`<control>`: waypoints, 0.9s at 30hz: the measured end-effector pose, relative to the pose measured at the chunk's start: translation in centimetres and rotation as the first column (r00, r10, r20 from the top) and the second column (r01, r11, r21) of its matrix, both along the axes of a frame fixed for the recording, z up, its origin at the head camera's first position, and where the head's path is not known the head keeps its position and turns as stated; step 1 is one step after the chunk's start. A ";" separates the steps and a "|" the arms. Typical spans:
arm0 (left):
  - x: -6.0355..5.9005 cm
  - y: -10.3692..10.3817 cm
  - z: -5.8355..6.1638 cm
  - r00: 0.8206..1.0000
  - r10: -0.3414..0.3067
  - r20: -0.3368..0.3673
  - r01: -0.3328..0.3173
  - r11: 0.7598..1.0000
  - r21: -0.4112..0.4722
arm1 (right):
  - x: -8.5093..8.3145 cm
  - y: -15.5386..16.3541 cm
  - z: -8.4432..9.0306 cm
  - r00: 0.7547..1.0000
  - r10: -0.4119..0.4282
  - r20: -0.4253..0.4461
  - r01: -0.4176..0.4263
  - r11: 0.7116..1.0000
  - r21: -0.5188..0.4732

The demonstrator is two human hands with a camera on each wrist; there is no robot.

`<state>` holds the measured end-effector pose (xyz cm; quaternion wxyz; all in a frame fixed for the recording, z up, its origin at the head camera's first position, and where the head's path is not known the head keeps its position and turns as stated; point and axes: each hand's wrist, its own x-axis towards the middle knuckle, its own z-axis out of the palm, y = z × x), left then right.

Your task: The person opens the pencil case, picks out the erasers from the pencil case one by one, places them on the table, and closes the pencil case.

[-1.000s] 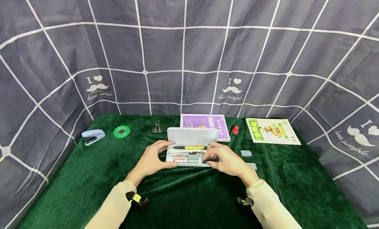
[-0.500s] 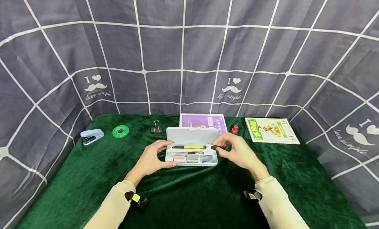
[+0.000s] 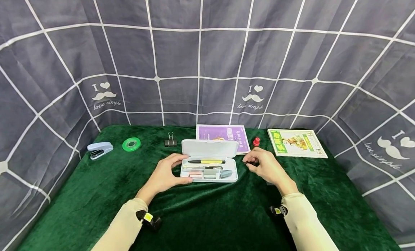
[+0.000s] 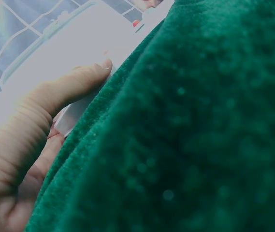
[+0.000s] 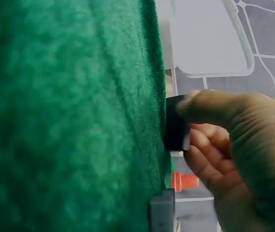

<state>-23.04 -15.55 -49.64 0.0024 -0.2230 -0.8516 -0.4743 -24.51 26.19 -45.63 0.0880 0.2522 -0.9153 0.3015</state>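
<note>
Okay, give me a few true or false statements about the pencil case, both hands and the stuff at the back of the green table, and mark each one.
1. The pencil case lies open with its lid up. True.
2. The left hand rests flat on the purple book. False: it holds the left end of the pencil case.
3. The right hand pinches a small black object. True, as the right wrist view shows.
4. The green tape roll sits inside the pencil case. False: it lies on the cloth beside the stapler.
5. A pen with a yellow barrel lies in the case. True.
</note>
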 end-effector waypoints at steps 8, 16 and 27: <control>0.0 0.0 0.1 1.000 0.006 0.000 -0.006 1.000 -0.003 | 0.3 0.2 0.4 0.997 0.024 0.080 -0.028 0.998 0.049; 0.0 0.0 0.0 1.000 0.013 0.029 -0.013 1.000 -0.012 | 0.3 0.4 0.5 0.997 0.029 0.076 -0.035 0.996 0.079; 0.2 0.0 0.2 0.998 0.016 0.055 -0.016 1.000 -0.009 | 0.6 -0.3 1.9 0.997 0.008 0.081 -0.003 0.998 -0.066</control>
